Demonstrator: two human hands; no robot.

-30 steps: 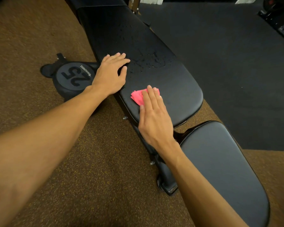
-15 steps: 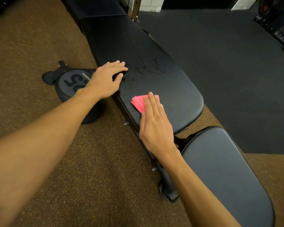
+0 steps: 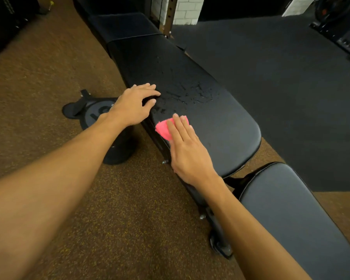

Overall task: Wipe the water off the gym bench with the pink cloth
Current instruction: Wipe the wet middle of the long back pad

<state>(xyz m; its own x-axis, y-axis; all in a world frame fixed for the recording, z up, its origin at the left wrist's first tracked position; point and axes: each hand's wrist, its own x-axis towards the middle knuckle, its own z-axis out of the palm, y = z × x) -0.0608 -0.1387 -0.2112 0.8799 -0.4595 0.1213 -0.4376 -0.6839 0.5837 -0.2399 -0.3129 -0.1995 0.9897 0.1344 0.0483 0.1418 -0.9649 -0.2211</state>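
A black padded gym bench (image 3: 226,126) runs from the upper middle down to the lower right. Water droplets (image 3: 192,93) are scattered across the middle of its back pad. A folded pink cloth (image 3: 163,128) lies near the pad's left edge, and my right hand (image 3: 187,150) presses flat on it with straight fingers. Only the cloth's left corner and far edge show past the fingers. My left hand (image 3: 134,105) rests on the bench's left edge beside the wet patch, fingers loosely bent on the pad.
A black weight plate (image 3: 98,116) lies on the brown speckled floor left of the bench, partly under my left arm. The bench's seat pad (image 3: 291,215) is at lower right. Dark rubber mat (image 3: 281,77) spreads to the right; a white brick pillar (image 3: 182,9) stands behind.
My right hand with the cloth has barely moved on the pad. The view has shifted down the frame a little, and my left hand's fingers have curled slightly at the bench edge.
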